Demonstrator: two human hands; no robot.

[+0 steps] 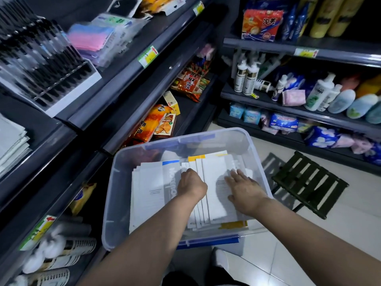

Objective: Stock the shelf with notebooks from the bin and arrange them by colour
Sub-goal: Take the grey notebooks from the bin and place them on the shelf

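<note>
1. While both forearms reach up from the bottom edge of the frame, the two hands are inside the clear plastic bin, which sits on the floor in the lower middle of the frame.
2. All the notebooks I can see for the task lie in this bin, in two piles side by side.
3. The left pile lies flat and has a blue strip at its far end; no hand touches it.
4. The right pile is fanned out, with yellow strips showing at its far and near ends.
5. The left hand is at the left edge of the right pile, in the gap between the two piles. Its fingers are curled down over this edge and grip it (the fingertips themselves are hidden).
6. The right hand lies flat on top of the right pile, palm down, fingers straight and a little spread.
7. The right pile is therefore between and under both hands.
8. The dark shelf runs along the left side of the frame, just beside the bin, with a white stack of paper goods at the left edge.
9. A dark green folding stool stands just to the right of the bin.
</note>
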